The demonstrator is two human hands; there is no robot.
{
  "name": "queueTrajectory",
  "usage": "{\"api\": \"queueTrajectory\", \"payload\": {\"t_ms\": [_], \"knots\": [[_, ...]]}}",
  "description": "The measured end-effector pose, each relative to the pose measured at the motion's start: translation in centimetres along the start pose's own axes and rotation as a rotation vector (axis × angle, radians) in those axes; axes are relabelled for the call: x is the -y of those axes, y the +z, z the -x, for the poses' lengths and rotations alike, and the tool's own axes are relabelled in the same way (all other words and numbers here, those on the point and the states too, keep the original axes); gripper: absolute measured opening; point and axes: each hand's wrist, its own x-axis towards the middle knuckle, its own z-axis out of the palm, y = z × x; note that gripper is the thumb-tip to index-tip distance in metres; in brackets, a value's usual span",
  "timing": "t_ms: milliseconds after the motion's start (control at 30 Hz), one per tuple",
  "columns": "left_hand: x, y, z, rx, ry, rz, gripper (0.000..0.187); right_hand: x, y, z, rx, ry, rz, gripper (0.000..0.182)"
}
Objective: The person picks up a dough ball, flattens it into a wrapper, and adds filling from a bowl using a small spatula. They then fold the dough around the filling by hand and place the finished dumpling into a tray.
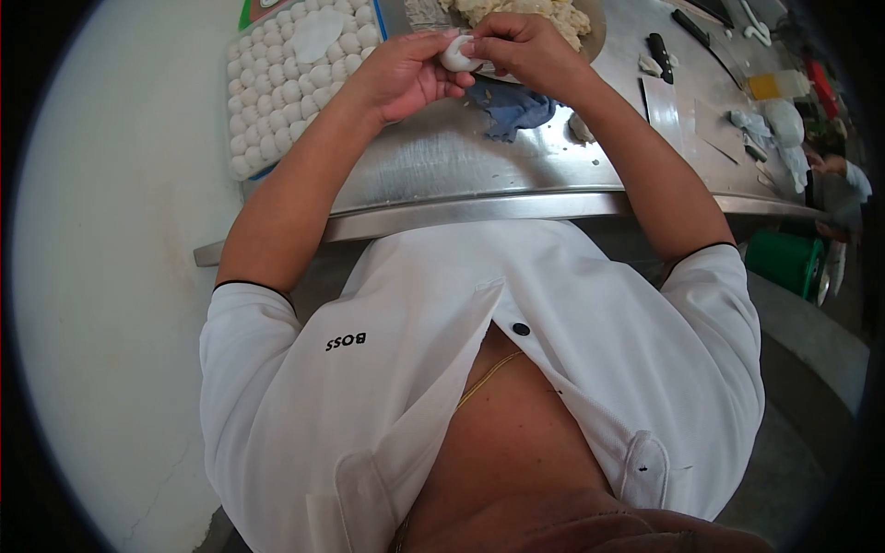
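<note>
A brushed-metal table [415, 170] with a raised front edge spanned the upper view, beside a pale wall [111, 230] at the left. The wearer, in a white short-sleeved shirt [286, 396], sat or stood close to the table, both forearms extended over its edge. A white dough piece [456, 57] was held up between the two hands, above the table and just in front of a bowl [597, 26] of pale, lumpy filling [558, 20]. The left hand [419, 78], turned palm upward, had its thumb and fingers closed about the piece from one side; the right hand [525, 53] gripped it from the other, its fingertips together on the edge. The exact fold of the dough beneath the fingers could not be told.

To the left, a blue-edged tray [380, 18] bore closely set white balls [267, 106], with a white sheet [318, 35] lying over some of them. A crumpled blue cloth [516, 111] lay below the hands. Farther right were a black-handled knife [661, 103], a container of yellow contents [767, 88] and, at the margin, another person's hand [832, 164]. A green container [779, 260] stood below table level.
</note>
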Motion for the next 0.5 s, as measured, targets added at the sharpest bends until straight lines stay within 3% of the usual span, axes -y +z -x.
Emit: {"api": "queueTrajectory", "payload": {"t_ms": [100,200,267,400,467,500], "knots": [[-0.1,0.0,0.0,-0.018,-0.009,0.016,0.029,0.2,0.0,0.0,-0.002,0.056,0.006,0.016],[-0.4,-0.2,-0.1,0.021,0.016,0.022,0.029,1.4,-0.1,0.2,-0.118,0.012,0.147,0.022],[-0.4,-0.5,-0.1,-0.079,0.070,-0.009,0.030,1.7,0.0,0.2,-0.243,0.046,0.115,0.025],[0.0,0.8,-0.2,-0.294,0.230,-0.233,0.033,0.9,-1.1,-0.2,-0.121,0.066,0.097,0.024],[0.8,0.1,-0.4,-0.357,0.368,-0.531,0.038,1.6,-0.5,0.0,-0.059,0.272,-0.213,0.023],[1.1,0.3,-0.4,-0.359,0.369,-0.530,0.038,1.6,-0.3,0.0,-0.057,0.273,-0.212,0.023]]}}
